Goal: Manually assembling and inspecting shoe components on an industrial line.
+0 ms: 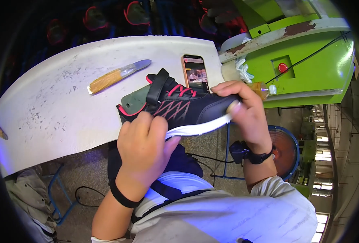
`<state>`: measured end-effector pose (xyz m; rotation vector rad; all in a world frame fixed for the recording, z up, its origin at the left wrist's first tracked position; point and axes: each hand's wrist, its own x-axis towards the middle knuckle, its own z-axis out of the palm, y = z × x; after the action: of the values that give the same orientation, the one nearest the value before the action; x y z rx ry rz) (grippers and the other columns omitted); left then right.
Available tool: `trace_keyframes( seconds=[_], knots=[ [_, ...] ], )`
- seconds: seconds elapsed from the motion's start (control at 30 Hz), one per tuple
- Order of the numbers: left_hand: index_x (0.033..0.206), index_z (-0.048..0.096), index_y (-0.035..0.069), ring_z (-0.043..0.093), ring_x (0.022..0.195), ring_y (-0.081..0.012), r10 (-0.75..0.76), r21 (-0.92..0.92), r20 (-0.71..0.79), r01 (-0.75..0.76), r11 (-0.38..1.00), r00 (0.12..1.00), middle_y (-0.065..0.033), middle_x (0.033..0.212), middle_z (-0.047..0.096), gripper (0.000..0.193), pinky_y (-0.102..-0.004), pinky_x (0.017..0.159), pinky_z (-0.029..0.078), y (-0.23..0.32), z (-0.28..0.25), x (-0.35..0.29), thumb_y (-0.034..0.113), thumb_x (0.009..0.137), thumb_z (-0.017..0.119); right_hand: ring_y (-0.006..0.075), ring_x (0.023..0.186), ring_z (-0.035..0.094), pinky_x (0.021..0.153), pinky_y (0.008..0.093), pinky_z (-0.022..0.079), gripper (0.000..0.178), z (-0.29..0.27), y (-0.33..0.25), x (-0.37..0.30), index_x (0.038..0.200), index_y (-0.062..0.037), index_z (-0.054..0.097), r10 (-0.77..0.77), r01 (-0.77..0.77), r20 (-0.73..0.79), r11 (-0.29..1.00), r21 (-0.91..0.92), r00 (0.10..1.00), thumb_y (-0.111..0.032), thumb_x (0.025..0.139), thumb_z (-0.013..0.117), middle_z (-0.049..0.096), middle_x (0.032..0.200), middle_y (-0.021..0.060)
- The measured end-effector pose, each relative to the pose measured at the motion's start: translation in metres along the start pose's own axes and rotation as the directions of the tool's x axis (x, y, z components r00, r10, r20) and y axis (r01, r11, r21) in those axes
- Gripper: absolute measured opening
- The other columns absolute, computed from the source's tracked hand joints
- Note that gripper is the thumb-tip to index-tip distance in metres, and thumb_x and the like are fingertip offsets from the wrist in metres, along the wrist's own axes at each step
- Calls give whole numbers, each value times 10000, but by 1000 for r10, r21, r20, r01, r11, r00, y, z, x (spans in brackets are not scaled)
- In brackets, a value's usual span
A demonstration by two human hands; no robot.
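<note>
Between my two hands I hold a black sneaker (189,106) with a white sole and pink laces and trim, its toe pointing right. A grey-green shoe last (134,100) fills its opening, and a black strap stands up over the tongue. My left hand (145,135) is closed on the heel end and sole edge, fingers curled. My right hand (244,107) wraps the toe, thumb on the front of the upper and fingers over the far side. Behind the shoe, a phone (196,75) with a lit screen lies on the white table (37,109).
A knife-like blade with a tape-wrapped handle (116,77) lies at the table's far middle. To the right stands a green machine (309,73) with a red button, beside a bottle (262,90) and white gloves (243,69). A fan (282,152) stands on the floor. More shoes (137,14) hang beyond the table.
</note>
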<state>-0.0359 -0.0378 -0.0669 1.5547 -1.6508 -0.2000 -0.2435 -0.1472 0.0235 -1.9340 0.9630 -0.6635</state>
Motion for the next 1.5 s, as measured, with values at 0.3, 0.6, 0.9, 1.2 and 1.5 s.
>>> trace_keyframes(
  seconds=[0.3,0.6,0.9,1.2,1.5],
  knots=[
    [865,551,106,547,597,-233,10,76,53,-14,997,999,-61,813,512,384,-357,586,409,9,4,12,235,631,828,299,904,601,847,364,479,460,16,-1,5,1029,3,565,-87,48,-55,864,-500,995,-196,707,827,576,950,145],
    [1388,420,12,635,1088,-347,168,-54,-88,-173,983,982,-235,1183,617,865,-456,964,509,31,-87,-1,235,715,914,211,947,615,897,414,479,562,68,-54,25,1225,-75,577,-596,173,35,288,942,802,-581,986,525,641,1058,61],
    [1069,471,51,635,1115,-315,-213,-363,-49,181,914,976,-211,1123,633,823,-631,1129,351,30,-127,-74,610,619,876,291,801,549,703,370,460,501,135,9,-23,880,-76,564,-425,404,50,887,224,904,-275,587,918,552,881,83],
    [1087,459,53,636,1152,-346,-234,-287,-78,203,936,969,-219,1140,642,816,-616,1165,305,53,-121,-60,554,601,882,272,803,537,689,375,468,538,154,12,-33,906,-67,536,-476,532,-261,817,221,840,-246,572,918,502,900,86],
    [1089,471,51,635,1160,-355,-264,-303,-63,234,924,962,-210,1149,636,805,-605,1168,310,64,-112,-53,534,607,897,294,776,530,686,394,446,527,147,24,-33,844,-93,529,-501,539,-199,772,336,842,-334,562,904,495,818,78]
  ],
)
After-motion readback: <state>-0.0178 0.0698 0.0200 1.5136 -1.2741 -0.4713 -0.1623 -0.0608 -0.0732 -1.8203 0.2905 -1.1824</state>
